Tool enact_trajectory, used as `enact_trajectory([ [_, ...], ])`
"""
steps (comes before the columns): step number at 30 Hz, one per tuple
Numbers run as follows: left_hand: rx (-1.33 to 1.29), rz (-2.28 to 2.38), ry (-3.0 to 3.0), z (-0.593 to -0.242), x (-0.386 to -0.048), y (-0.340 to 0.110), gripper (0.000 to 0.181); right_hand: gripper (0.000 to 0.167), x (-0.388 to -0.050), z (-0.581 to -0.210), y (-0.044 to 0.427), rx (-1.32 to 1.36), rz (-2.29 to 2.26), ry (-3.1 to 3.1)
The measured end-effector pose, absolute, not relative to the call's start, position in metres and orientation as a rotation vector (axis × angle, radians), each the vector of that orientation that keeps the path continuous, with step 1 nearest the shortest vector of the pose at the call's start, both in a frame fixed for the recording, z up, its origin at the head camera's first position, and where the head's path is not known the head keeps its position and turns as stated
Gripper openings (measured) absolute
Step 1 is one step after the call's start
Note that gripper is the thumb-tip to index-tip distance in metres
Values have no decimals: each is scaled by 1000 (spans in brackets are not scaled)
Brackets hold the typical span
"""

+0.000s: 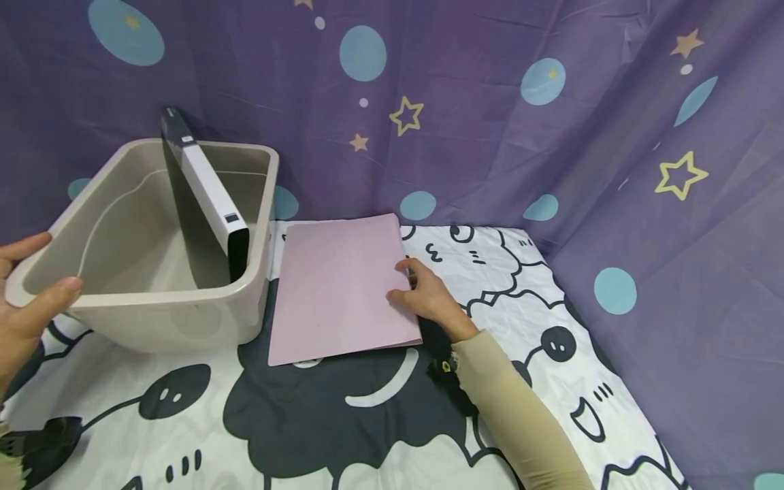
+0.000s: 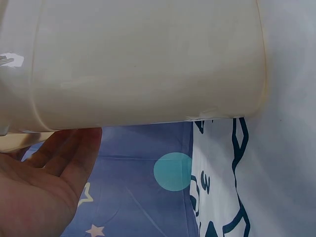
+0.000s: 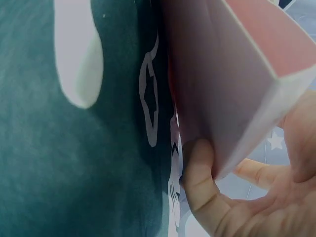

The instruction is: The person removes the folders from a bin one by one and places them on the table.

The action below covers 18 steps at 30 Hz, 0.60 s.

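Note:
My left hand [image 1: 27, 292] grips the near left corner of a beige plastic bin [image 1: 165, 313], with the thumb over its front rim. In the left wrist view, the fingers [image 2: 81, 153] partly disappear behind the bin's rim. A black binder [image 1: 199, 238] with a white spine leans inside the bin, its upper end above the back rim. To the bin's right a flat pink folder [image 1: 343, 292] lies on the patterned cloth. My right hand [image 1: 429, 292] pinches the folder's right edge; the right wrist view shows that edge tilted up between thumb and fingers.
The white cloth [image 1: 514, 401] with black cartoon drawings covers the surface. A purple curtain [image 1: 465, 163] with stars and blue spots hangs along the back and right side, close behind the bin and the folder.

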<state>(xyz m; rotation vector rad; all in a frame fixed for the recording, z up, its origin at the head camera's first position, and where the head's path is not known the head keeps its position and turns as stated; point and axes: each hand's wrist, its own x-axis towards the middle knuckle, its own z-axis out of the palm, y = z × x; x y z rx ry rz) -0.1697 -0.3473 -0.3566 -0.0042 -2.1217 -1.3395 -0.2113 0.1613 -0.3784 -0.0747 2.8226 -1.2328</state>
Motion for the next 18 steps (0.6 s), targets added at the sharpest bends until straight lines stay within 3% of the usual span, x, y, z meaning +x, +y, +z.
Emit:
enact_trajectory([
  [18, -2, -1395, -2119, -330, -148, -321, 64, 54, -213, -381, 163, -82, -1156, 2817],
])
